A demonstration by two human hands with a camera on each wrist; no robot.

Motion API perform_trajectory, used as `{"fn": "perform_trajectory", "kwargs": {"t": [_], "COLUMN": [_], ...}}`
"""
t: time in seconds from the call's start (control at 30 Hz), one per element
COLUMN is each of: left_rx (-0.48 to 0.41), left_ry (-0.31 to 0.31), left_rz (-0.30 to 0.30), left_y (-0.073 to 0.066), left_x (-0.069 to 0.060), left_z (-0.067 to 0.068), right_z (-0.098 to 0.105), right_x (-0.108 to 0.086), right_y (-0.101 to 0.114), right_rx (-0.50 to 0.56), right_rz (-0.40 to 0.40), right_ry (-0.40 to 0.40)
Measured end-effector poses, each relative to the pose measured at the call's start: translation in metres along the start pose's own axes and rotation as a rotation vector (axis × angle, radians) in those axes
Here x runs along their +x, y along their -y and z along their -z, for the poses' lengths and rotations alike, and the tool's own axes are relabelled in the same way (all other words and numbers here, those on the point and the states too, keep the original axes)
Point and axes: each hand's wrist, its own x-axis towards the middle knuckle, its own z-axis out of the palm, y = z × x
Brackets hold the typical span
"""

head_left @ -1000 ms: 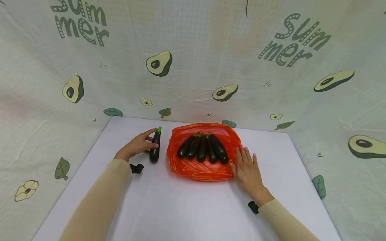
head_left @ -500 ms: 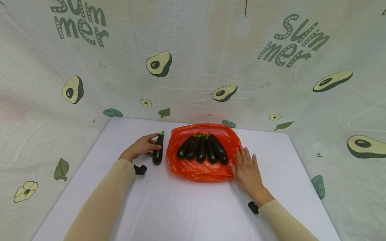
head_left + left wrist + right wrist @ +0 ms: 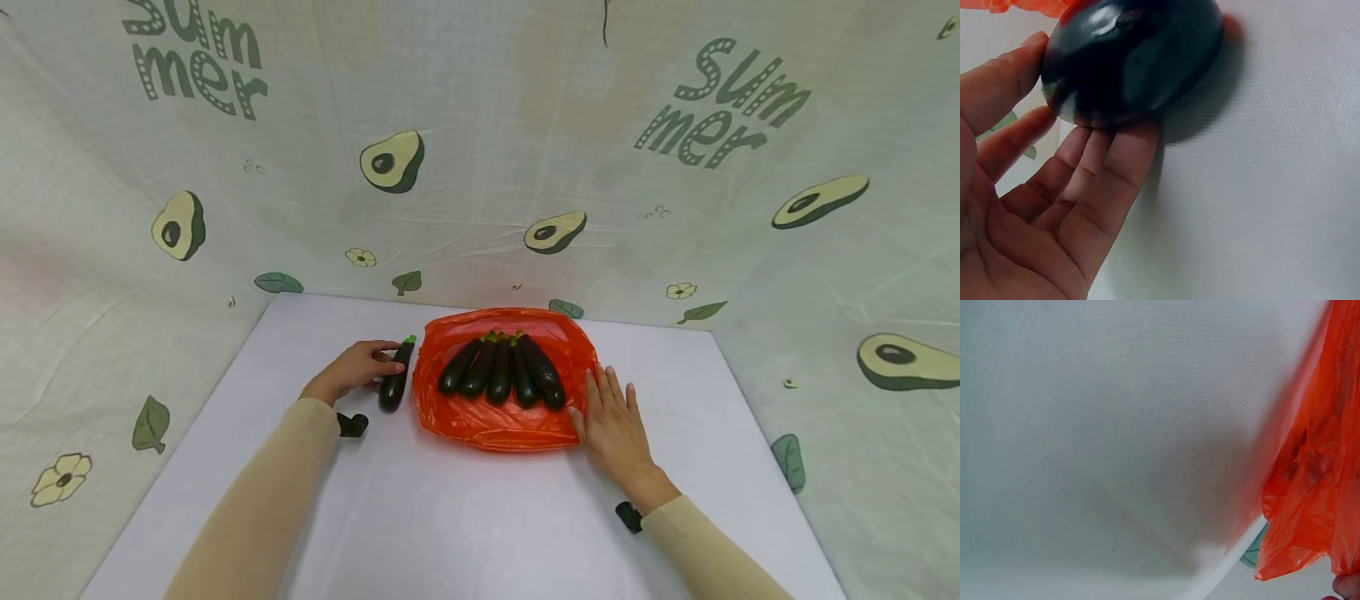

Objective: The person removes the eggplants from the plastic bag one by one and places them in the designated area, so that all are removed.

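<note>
With thumb and fingers round its side, my left hand (image 3: 352, 373) grips a dark glossy eggplant (image 3: 393, 387) with a green stem end. This eggplant stands just left of an open red plastic bag (image 3: 487, 439), its stem leaning slightly right. Up close in the left wrist view, the eggplant's (image 3: 1129, 69) rounded end lies against the fingertips. Several more eggplants (image 3: 500, 379) lie fanned out inside the bag, stems toward the back. My right hand (image 3: 617, 429) rests with straight fingers against the bag's right edge; only a bit of it shows at the right wrist view's corner.
A white table (image 3: 465, 517) lies under everything. Behind it and at both sides hangs a pale cloth (image 3: 465, 192) printed with avocados, leaves and lettering. Small black devices (image 3: 628, 517) sit at both wrists.
My left hand has shifted right and a little nearer, bringing the eggplant closer to the bag. The eggplant's stem end now leans further right. My right hand has stayed in place.
</note>
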Motion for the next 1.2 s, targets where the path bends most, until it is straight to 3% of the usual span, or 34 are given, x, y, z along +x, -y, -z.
{"fn": "perform_trajectory", "kwargs": {"t": [0.47, 1.2], "left_rx": [0.062, 0.125], "left_ry": [-0.056, -0.098], "left_rz": [0.037, 0.065], "left_y": [-0.0019, 0.0025], "left_x": [-0.0021, -0.0096], "left_z": [-0.0065, 0.0011], "right_z": [-0.0007, -0.0005], "right_x": [0.0004, 0.0001], "right_y": [0.0003, 0.0018], "right_rx": [0.003, 0.024], "right_rz": [-0.005, -0.007], "right_ry": [0.013, 0.001]}}
